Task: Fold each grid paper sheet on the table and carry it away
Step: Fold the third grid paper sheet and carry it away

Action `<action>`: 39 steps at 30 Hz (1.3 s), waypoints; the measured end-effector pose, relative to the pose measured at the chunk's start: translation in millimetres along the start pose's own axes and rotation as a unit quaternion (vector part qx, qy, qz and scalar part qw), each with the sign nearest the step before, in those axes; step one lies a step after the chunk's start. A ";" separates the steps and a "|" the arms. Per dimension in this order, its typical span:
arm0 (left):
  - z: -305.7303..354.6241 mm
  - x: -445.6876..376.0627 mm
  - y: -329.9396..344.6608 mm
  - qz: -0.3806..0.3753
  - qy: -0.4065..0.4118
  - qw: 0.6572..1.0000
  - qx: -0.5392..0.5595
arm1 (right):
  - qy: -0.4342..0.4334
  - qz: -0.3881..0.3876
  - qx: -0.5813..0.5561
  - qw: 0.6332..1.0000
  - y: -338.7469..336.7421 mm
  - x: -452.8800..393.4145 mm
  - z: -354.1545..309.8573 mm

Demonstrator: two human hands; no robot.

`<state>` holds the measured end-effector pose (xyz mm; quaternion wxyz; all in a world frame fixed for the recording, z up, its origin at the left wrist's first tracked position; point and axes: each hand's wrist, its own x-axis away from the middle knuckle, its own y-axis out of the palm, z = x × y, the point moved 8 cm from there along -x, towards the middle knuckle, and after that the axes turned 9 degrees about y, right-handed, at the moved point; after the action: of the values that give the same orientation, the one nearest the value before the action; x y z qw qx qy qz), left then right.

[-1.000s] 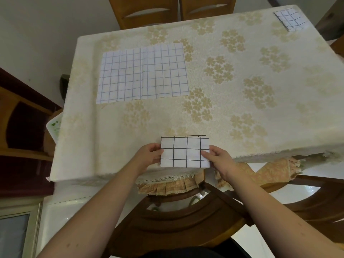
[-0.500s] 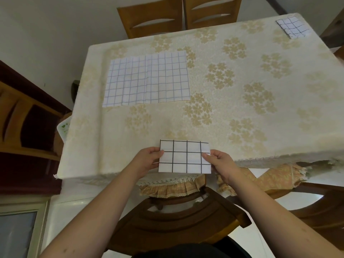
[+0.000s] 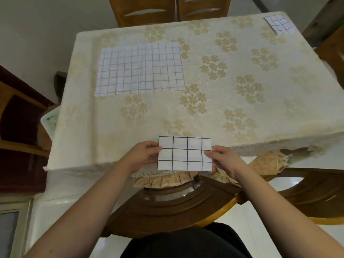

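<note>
A folded grid paper [image 3: 184, 153], a small white rectangle with bold black lines, is held over the table's near edge. My left hand [image 3: 142, 155] pinches its left side and my right hand [image 3: 222, 158] pinches its right side. A large unfolded grid sheet [image 3: 140, 68] with creases lies flat at the far left of the table [image 3: 223, 101]. Another small folded grid paper [image 3: 278, 24] rests at the far right corner.
The table wears a cream cloth with gold flower prints. A dark wooden chair back [image 3: 176, 200] stands between me and the table, another [image 3: 316, 192] to the right. Two lighter chairs [image 3: 171, 10] stand at the far side. A wooden shelf [image 3: 20, 125] is at left.
The folded paper has shifted slightly toward me along the table's near edge, both hands still on it. The view has tilted a little.
</note>
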<state>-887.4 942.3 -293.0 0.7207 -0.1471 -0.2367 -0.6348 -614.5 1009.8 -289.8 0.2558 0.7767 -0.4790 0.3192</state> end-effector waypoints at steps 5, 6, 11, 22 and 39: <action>4.2 17.7 -6.1 -0.016 0.003 1.000 0.027 | -0.025 0.018 0.019 0.999 24.6 30.9 3.7; 4.5 22.7 -7.1 -0.020 0.004 0.999 0.030 | -0.030 0.026 0.019 0.999 28.8 37.8 4.7; 3.6 45.7 -15.2 -0.030 0.001 0.999 0.034 | -0.045 0.090 0.013 0.995 46.4 71.5 14.5; 0.2 68.7 14.5 -0.149 -0.044 0.987 -0.044 | -0.022 0.155 -0.070 0.985 37.9 139.8 56.9; -15.5 137.9 269.8 -0.300 0.084 0.915 -0.258 | -0.102 0.332 -0.271 0.898 -97.7 311.5 228.3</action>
<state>-608.0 858.5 -209.4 0.4505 -0.1956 -0.0365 -0.8703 -363.5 708.5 -219.9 0.2859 0.5016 -0.8002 0.1623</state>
